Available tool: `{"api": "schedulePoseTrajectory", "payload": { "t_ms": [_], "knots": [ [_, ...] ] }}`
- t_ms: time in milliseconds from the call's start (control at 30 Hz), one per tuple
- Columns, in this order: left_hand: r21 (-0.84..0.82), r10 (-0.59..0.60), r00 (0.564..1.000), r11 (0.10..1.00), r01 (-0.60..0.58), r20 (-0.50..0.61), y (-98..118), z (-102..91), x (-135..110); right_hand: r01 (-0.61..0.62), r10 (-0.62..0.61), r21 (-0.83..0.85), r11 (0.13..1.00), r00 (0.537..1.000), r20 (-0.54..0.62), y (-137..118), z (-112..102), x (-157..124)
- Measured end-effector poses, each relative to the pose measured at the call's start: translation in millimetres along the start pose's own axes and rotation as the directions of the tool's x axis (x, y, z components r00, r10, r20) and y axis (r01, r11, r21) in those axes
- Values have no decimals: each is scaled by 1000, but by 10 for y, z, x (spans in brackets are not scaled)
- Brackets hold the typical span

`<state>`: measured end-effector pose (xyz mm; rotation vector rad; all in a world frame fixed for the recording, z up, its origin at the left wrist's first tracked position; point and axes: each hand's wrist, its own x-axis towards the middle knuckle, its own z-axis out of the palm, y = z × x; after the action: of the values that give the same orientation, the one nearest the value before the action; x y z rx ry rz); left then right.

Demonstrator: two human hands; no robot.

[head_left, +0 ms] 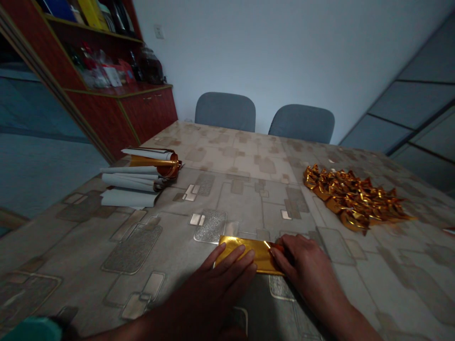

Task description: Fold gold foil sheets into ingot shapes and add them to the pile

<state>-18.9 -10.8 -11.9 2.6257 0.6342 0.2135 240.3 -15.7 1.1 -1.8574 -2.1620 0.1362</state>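
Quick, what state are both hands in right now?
Left hand: open, flat on the gold foil.
Right hand: closed, pinching the foil's end.

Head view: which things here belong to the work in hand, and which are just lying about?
Work:
gold foil strip
left hand
right hand
pile of folded gold foil
rolled foil with white sheets

Lying about:
two grey chairs
red wooden cabinet

Place: a home dining area
Furniture: grey upholstered chairs [225,112] behind the surface [227,156] with its patterned plastic cover
Storage: a dark red wooden cabinet [149,113] holding bottles [135,66] and jars [151,66]
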Motion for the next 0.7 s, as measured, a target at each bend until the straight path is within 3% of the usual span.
{"api": "schedulePoseTrajectory", "payload": {
  "t_ms": [500, 633, 700],
  "knots": [
    [3, -11, 1000, 1000, 11, 23, 48, -38, 65, -2, 3, -74, 997, 1000, 8, -39, -7, 23],
    [-9, -34, 996, 999, 35, 84, 68, -102, 93, -6, 7, -62, 998, 1000, 24, -18, -27, 38],
    [-21, -35, 994, 999, 38, 100, 71, -121, 100, 20, -21, -58, 998, 999, -28, -11, -78, 31]
  ]
}}
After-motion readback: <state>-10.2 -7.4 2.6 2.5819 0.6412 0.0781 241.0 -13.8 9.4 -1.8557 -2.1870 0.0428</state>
